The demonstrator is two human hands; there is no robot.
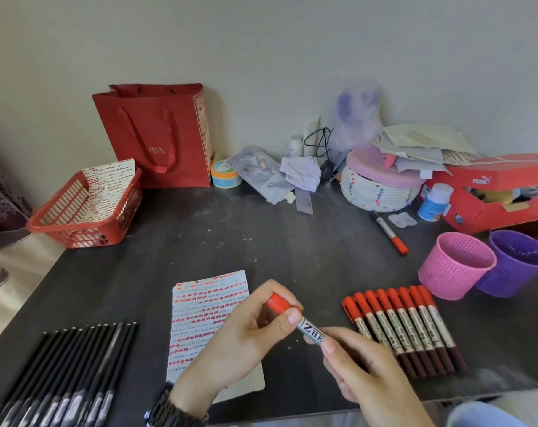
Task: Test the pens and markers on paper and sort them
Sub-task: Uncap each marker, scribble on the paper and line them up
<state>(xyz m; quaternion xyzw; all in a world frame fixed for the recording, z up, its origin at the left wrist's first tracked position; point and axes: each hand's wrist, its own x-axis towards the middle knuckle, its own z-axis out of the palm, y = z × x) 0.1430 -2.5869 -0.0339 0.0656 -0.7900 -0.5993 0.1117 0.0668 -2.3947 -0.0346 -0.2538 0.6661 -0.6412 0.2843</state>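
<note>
While a red basket (86,211) is sitting at the far left of the counter (261,241) holding a marked sheet (107,186), a row of black pens (61,374) is lying side by side at the near left, likely grouped as one sorted kind. Right of them the paper (206,318) is lying flat, covered in lines of short red strokes and kept close for testing. Over its right edge the left hand (243,340) is gripping the red cap end of a marker (311,330), fingers (275,289) curled round it. The right hand (363,368) is pinching the white barrel between thumb and fingers (343,334). Holding both ends this way is suiting a pull or push on the cap, though I cannot tell which. Just right of the hands, red markers (406,328) are lying in a neat touching row, caps pointing away. Farther back a loose marker (389,231) is lying apart. At the far right a pink cup (455,266) and a purple cup (520,263) are standing together, seemingly waiting for sorted pens.
</note>
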